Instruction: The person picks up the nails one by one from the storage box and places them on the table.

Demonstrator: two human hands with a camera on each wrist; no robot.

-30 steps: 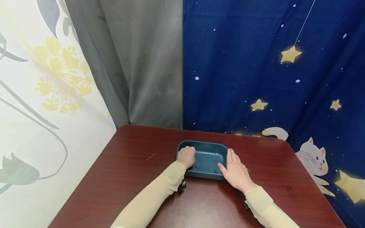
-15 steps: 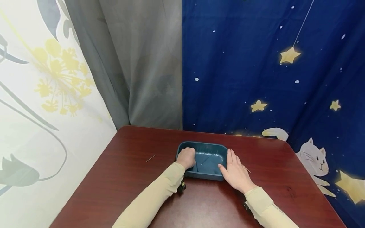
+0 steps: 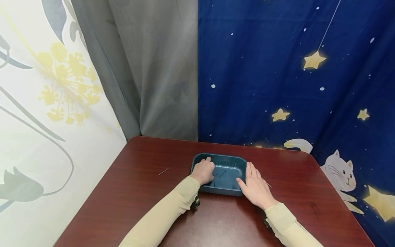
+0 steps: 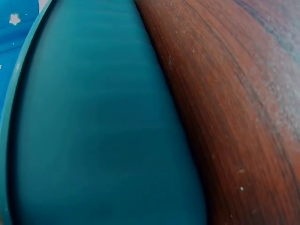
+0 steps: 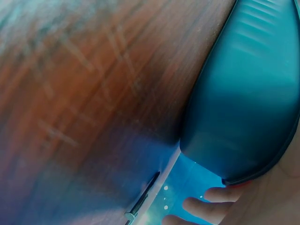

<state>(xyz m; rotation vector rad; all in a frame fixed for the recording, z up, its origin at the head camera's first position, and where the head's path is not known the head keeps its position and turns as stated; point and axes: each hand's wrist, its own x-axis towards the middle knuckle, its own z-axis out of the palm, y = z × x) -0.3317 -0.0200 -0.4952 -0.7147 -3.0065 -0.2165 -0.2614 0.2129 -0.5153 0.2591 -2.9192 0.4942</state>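
Observation:
A dark teal plastic tray [image 3: 228,191] stands on the table. My left hand [image 3: 203,171] is inside its left end, back of the hand up, fingers loosened and partly hidden. Beside its thumb are thin dark nails: one slanted nail [image 3: 222,174] on the tray floor, another nail [image 3: 214,183] nearer the front wall, and a short piece of one by the thumb. My right hand [image 3: 256,185] lies with straight fingers along the tray's right end, thumb over the rim. Past that hand a nail [image 5: 140,199] lies on the table. The left wrist view shows only the tray's outer wall [image 4: 103,117] and table.
Another thin nail [image 3: 163,171] lies on the reddish-brown table [image 3: 139,199], left of the tray. Behind the table hang a grey curtain [image 3: 169,68] and a blue starry curtain [image 3: 247,68]. A white patterned cloth [image 3: 37,144] hangs at the left.
More nails show on the tray floor than a second ago. My left hand has gone from a fist to looser fingers, a little to the right. My right hand and the tray stay put.

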